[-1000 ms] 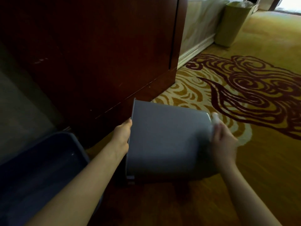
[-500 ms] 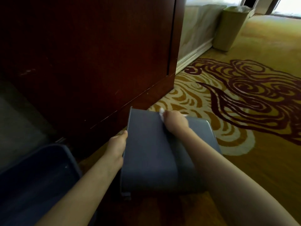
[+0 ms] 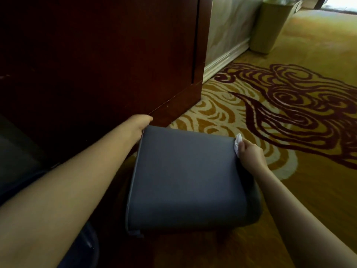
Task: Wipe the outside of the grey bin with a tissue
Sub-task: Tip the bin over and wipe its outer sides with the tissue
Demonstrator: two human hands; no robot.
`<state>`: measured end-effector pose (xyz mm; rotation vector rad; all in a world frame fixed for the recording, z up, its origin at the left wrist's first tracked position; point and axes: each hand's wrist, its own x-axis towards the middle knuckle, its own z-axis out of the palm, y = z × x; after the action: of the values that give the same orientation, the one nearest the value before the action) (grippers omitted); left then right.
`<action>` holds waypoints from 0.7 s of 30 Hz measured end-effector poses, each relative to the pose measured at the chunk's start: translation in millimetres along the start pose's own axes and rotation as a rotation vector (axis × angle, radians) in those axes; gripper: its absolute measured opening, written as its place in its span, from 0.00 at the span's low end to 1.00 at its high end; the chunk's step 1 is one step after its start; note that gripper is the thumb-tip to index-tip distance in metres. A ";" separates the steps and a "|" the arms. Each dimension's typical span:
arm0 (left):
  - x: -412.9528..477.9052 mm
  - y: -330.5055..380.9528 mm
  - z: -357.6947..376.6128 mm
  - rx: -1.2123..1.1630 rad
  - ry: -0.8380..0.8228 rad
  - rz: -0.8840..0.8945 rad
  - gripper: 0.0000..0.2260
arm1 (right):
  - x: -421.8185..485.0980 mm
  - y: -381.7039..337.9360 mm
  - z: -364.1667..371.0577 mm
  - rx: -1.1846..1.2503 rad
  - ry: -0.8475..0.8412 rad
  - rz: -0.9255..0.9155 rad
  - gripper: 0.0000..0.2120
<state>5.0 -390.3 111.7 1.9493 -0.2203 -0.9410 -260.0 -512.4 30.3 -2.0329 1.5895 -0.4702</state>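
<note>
The grey bin lies on its side on the carpet, its rim to the left and its base to the right. My left hand grips the rim at the far upper left corner, fingers hidden inside. My right hand is closed on a crumpled white tissue and presses it against the bin's far right edge, near the base.
A dark wooden cabinet stands close behind the bin. A second dark bin shows at the left edge. An olive bin stands by the far wall. Patterned carpet spreads to the right.
My right hand with the tissue has slid from the middle of the bin's far edge to its far right corner. My left hand has shifted higher along the rim.
</note>
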 end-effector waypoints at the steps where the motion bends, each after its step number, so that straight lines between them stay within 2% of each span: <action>1: -1.4 7.9 3.9 0.045 -0.017 -0.045 0.20 | -0.8 0.8 0.2 0.026 0.005 0.006 0.18; 4: 2.7 18.5 10.1 0.070 0.013 -0.051 0.23 | -3.4 2.5 -3.5 0.128 -0.013 0.047 0.18; 7: -1.3 19.1 15.4 0.111 0.062 -0.001 0.20 | -16.9 5.7 -13.0 0.244 0.034 0.054 0.16; 14: -33.8 22.2 -5.2 -0.166 0.115 0.231 0.20 | -41.1 -12.1 -44.1 0.421 0.203 -0.065 0.19; 16: -51.6 8.4 -15.0 -0.231 0.050 0.348 0.13 | -44.8 -20.8 -41.6 0.436 0.245 -0.089 0.20; 21: -83.8 -42.0 -37.6 -0.293 -0.111 0.492 0.12 | -57.6 -25.7 -26.8 0.436 0.311 -0.131 0.19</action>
<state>-35.9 -300.2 132.2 1.4783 -0.5652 -0.7061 -269.4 -456.9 69.4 -1.7910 1.3691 -1.1230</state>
